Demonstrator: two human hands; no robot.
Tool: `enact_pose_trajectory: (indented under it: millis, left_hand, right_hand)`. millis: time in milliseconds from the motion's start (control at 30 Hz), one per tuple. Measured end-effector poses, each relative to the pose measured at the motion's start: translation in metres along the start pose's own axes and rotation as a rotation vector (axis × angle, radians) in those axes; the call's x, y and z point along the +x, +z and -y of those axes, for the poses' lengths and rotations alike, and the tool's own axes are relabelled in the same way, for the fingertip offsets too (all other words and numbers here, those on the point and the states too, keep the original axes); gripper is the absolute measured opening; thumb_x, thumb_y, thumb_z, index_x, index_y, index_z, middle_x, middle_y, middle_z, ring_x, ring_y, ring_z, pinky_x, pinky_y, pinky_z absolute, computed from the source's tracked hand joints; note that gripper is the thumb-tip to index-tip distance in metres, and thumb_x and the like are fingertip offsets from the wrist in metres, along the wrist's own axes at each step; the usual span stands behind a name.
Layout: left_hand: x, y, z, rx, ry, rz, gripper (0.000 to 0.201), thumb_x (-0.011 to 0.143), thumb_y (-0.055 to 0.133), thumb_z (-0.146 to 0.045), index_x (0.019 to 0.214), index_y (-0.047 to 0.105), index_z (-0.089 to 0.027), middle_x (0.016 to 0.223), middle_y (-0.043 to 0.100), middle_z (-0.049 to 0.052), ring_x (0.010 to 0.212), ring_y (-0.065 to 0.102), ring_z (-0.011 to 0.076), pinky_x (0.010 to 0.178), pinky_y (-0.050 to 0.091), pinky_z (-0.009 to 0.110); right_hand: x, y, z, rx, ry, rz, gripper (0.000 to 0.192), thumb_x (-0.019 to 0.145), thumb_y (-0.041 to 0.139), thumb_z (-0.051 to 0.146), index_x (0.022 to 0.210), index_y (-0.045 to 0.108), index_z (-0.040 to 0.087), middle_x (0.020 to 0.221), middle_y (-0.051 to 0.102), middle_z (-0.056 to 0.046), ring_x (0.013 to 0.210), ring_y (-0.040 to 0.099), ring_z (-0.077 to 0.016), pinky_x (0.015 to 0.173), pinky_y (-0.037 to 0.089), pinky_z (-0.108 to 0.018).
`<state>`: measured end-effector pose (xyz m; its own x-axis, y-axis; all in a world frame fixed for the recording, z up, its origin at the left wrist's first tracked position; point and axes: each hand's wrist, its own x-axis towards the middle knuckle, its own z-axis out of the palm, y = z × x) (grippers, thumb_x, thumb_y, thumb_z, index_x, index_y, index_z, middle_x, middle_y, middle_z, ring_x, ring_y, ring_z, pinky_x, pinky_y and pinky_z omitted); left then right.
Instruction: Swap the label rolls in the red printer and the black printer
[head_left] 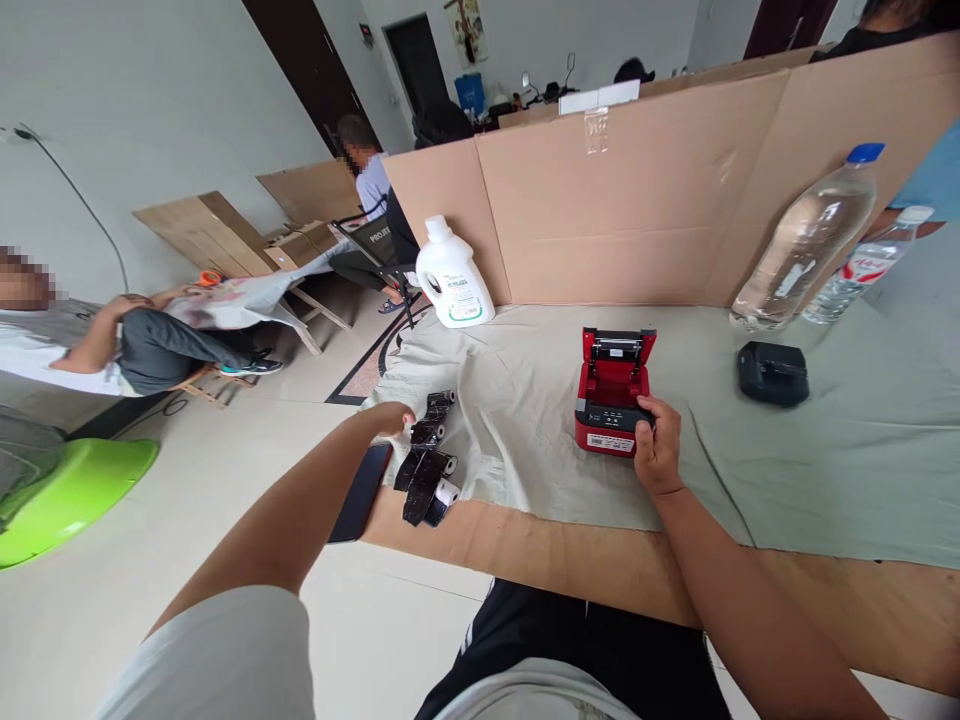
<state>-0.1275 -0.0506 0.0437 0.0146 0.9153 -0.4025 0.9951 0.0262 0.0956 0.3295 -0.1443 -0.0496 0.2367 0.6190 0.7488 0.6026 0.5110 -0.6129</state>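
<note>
A small red printer [613, 392] sits on the pale cloth [525, 420] with its lid tipped open. My right hand [658, 445] grips the printer's front right corner. At the table's left edge lies a row of several paper rolls in black wrapping [427, 460]. My left hand [391, 417] reaches to the far end of that row, fingers closed around or touching one wrapped roll; the contact is partly hidden. A dark phone [361, 492] lies beside the rolls, overhanging the table edge.
A white jug [452, 275] stands at the back left against a cardboard wall [622, 190]. Two clear water bottles [806, 245] lean at the back right, with a black device [772, 373] near them. Other people sit to the left; a green basin [67, 495] is on the floor.
</note>
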Motion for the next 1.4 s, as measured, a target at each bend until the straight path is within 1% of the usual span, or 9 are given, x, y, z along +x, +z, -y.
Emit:
enact_pose_trajectory:
  millis: [233,400,500,600,800,900,1067,1200,1400]
  left_hand:
    - [-0.033,0.015,0.01,-0.124,0.079,0.029,0.04,0.051,0.07,-0.03,0.089,0.065,-0.022,0.102,0.07,0.004,0.099,0.06,0.0261,0.082,0.046,0.027]
    - [-0.055,-0.031,-0.017,-0.304,0.138,0.349,0.036,0.046,0.074,-0.033,0.079,0.064,-0.021,0.069,0.062,-0.001,0.077,0.06,0.0228,0.071,0.046,0.029]
    - [-0.068,-0.06,-0.059,-0.472,0.291,0.502,0.042,0.048,0.078,-0.034,0.085,0.066,-0.02,0.076,0.065,0.002,0.077,0.061,0.0228,0.071,0.046,0.029]
    - [-0.069,-0.067,-0.119,-0.663,0.465,0.44,0.041,0.052,0.079,-0.034,0.087,0.064,-0.019,0.083,0.066,0.002,0.082,0.061,0.022,0.075,0.046,0.03]
    - [-0.034,-0.02,-0.247,-0.972,0.769,0.37,0.035,0.058,0.071,-0.026,0.088,0.057,-0.016,0.079,0.063,0.002,0.075,0.06,0.0172,0.072,0.047,0.029]
    - [-0.013,0.002,-0.294,-0.754,0.774,0.111,0.029,0.063,0.063,-0.019,0.091,0.056,-0.018,0.074,0.059,-0.002,0.07,0.057,0.0151,0.07,0.046,0.029]
    - [0.004,0.007,-0.329,-0.109,0.631,-0.213,0.031,0.067,0.063,-0.018,0.098,0.06,-0.019,0.083,0.065,0.005,0.089,0.059,0.0255,0.086,0.044,0.039]
    - [0.003,0.003,-0.334,0.124,0.637,-0.235,0.016,0.071,0.064,-0.025,0.085,0.069,-0.019,0.1,0.068,0.013,0.114,0.048,0.035,0.097,0.037,0.046]
    - [0.006,0.003,-0.347,0.272,0.601,-0.18,0.021,0.071,0.068,-0.023,0.089,0.075,-0.016,0.109,0.067,0.019,0.116,0.047,0.0377,0.096,0.036,0.047]
  right_hand:
    - [0.0,-0.001,0.002,0.005,0.01,0.009,0.03,0.094,0.04,0.034,0.117,0.054,0.02,0.116,0.06,-0.011,0.114,0.053,-0.0261,0.099,0.042,-0.051]
    - [0.001,0.0,0.004,-0.013,0.019,-0.002,0.029,0.094,0.04,0.033,0.116,0.053,0.021,0.115,0.061,-0.01,0.113,0.053,-0.0253,0.098,0.043,-0.05]
    - [0.003,0.0,0.005,-0.015,0.027,0.002,0.027,0.094,0.041,0.033,0.115,0.054,0.021,0.114,0.061,-0.01,0.113,0.053,-0.0251,0.097,0.044,-0.05]
    - [0.004,-0.002,0.008,-0.017,0.012,0.014,0.026,0.093,0.044,0.034,0.114,0.054,0.021,0.114,0.061,-0.011,0.112,0.054,-0.0253,0.097,0.044,-0.05]
    - [0.004,-0.004,0.015,-0.075,-0.017,0.003,0.057,0.082,0.063,0.045,0.13,0.045,0.021,0.129,0.053,-0.014,0.118,0.049,-0.0298,0.099,0.043,-0.054]
    - [0.004,-0.006,0.017,-0.148,-0.072,-0.023,0.068,0.076,0.071,0.047,0.134,0.045,0.023,0.137,0.046,-0.014,0.12,0.047,-0.0327,0.099,0.043,-0.054]
    - [0.005,-0.01,0.017,-0.227,-0.17,0.075,0.03,0.078,0.07,0.04,0.106,0.065,0.03,0.129,0.057,-0.004,0.124,0.045,-0.0314,0.103,0.04,-0.052]
    - [0.006,-0.011,0.021,-0.234,-0.205,0.15,0.033,0.079,0.068,0.044,0.109,0.063,0.029,0.118,0.067,-0.002,0.123,0.049,-0.0315,0.104,0.036,-0.053]
    - [0.006,-0.01,0.029,-0.268,-0.256,0.273,0.061,0.082,0.063,0.052,0.135,0.046,0.028,0.129,0.062,-0.004,0.127,0.046,-0.0316,0.111,0.025,-0.055]
